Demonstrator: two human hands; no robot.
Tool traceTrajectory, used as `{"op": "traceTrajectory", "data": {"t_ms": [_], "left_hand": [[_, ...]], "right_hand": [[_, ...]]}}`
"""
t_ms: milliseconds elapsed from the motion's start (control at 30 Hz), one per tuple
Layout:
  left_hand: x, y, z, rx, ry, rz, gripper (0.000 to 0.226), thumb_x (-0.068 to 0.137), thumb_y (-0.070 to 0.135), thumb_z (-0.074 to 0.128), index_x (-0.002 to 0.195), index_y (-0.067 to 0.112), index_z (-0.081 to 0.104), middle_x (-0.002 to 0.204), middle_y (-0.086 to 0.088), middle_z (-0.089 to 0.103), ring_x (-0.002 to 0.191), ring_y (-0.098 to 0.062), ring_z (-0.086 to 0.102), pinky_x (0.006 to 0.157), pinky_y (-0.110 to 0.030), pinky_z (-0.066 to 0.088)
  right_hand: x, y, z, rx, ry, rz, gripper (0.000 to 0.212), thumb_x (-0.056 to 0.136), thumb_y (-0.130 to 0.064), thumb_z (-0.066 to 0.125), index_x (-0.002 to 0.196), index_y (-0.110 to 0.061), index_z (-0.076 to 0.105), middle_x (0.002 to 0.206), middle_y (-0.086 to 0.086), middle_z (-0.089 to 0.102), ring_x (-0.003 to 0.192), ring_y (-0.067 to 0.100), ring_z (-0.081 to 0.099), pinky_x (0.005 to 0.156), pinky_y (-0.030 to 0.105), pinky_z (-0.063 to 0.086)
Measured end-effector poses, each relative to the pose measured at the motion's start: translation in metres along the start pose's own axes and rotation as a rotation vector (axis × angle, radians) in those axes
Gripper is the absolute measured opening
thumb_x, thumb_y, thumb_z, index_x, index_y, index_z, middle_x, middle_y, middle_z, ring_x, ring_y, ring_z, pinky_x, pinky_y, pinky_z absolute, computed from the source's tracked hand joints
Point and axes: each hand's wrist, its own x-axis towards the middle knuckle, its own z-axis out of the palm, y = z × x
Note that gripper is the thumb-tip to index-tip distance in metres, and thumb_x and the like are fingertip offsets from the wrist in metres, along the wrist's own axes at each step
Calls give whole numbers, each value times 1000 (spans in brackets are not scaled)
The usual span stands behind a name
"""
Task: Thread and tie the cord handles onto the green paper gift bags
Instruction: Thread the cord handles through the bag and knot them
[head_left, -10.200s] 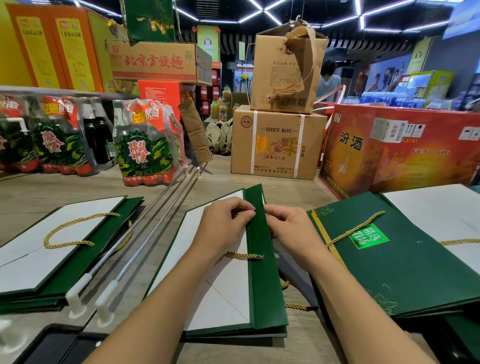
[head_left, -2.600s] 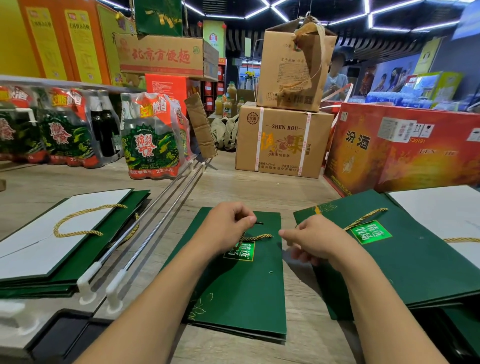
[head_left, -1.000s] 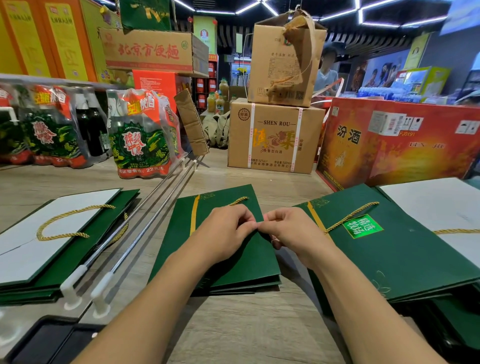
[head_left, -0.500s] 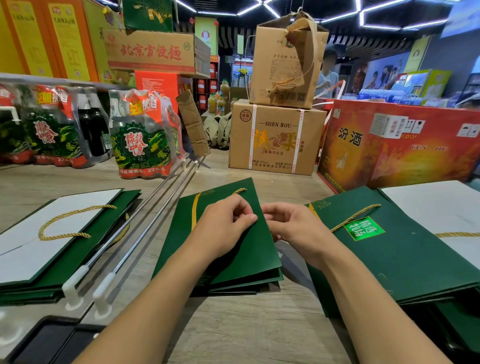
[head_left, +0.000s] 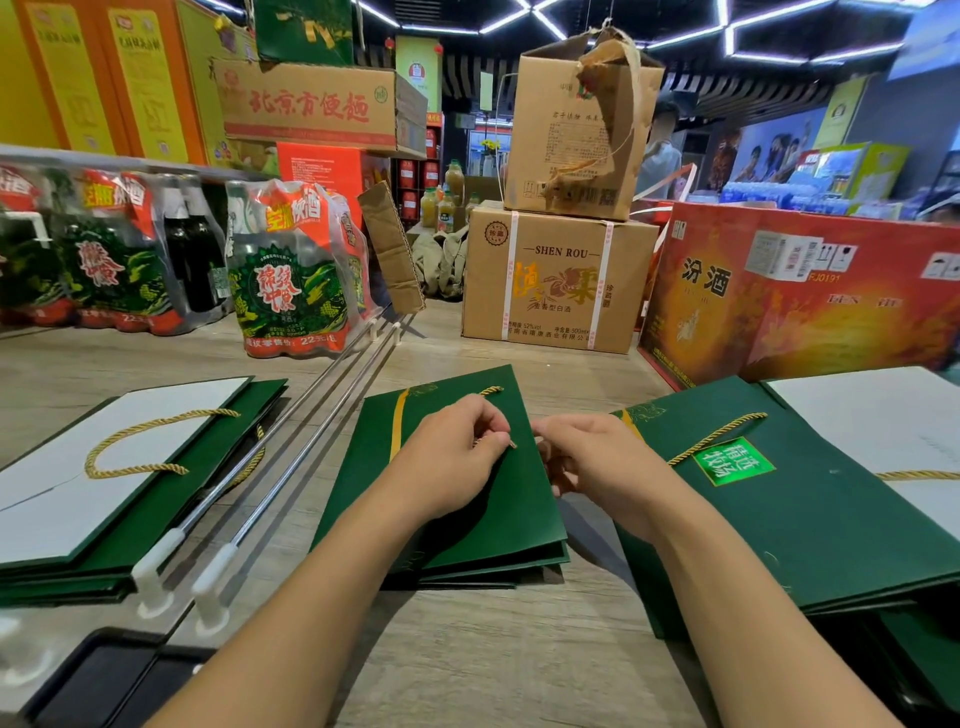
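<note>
Green bag (head_left: 467, 525) lies flat on the wooden surface (head_left: 519, 654), long axis running away from the person; cord (head_left: 490, 390) shows at its far edge; left hand (head_left: 452, 460) pinches the cord's free end, tip pointing right; right hand (head_left: 589, 457) just beside, fingers curled, grip can't tell.

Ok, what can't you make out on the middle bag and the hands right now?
Head view only:
- Path of the cord on the middle bag: the left hand covers it; only a tip and a bit by the top edge show.
- Holes and any knot: under the hands.
- Right hand: fingers curl underneath, so a grip can't be told.
- Right pile: cut off by the frame edge.
</note>
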Motion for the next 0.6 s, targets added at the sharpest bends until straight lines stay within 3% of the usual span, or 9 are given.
{"op": "traceTrajectory", "data": {"t_ms": [133,233,300,400,533,600], "left_hand": [[0,-1,4,-61,6,32,3,101,26,58,100,28,60,91,11,65,85,-7,63,82,-32,54],[0,0,6,-49,1,84,10,98,34,63,104,29,57,87,12,65,77,-6,63,73,-29,53],[0,-1,5,65,-2,93,15,98,42,60,105,30,55,81,11,65,67,-4,59,64,-28,49],[3,-8,1,314,16,74,26,101,53,47,98,29,58,72,6,66,71,-12,62,69,-37,54],[2,-9,4,423,-64,32,36,105,49,38,93,21,58,77,2,61,74,-19,58,61,-33,43],[2,-10,6,462,-75,0,35,107,43,36,95,18,56,80,0,61,75,-20,58,63,-34,44]], "right_hand": [[-2,-1,1,-114,89,20,46,103,-45,56,96,-5,77,66,-2,69,59,11,61,62,27,48],[0,2,5,-210,177,11,35,100,-31,64,86,2,70,62,1,60,52,10,53,48,20,40],[4,4,5,-275,220,29,25,97,-21,62,76,-7,61,64,8,49,56,17,45,51,27,33],[8,5,3,-249,307,95,21,92,-21,53,73,-13,46,62,7,32,53,18,30,53,29,22],[9,9,5,-406,350,64,42,98,-39,59,65,-19,41,61,3,36,58,20,36,56,32,26],[9,11,6,-471,358,59,48,99,-39,60,63,-20,35,61,2,33,59,21,33,56,33,23]]}}
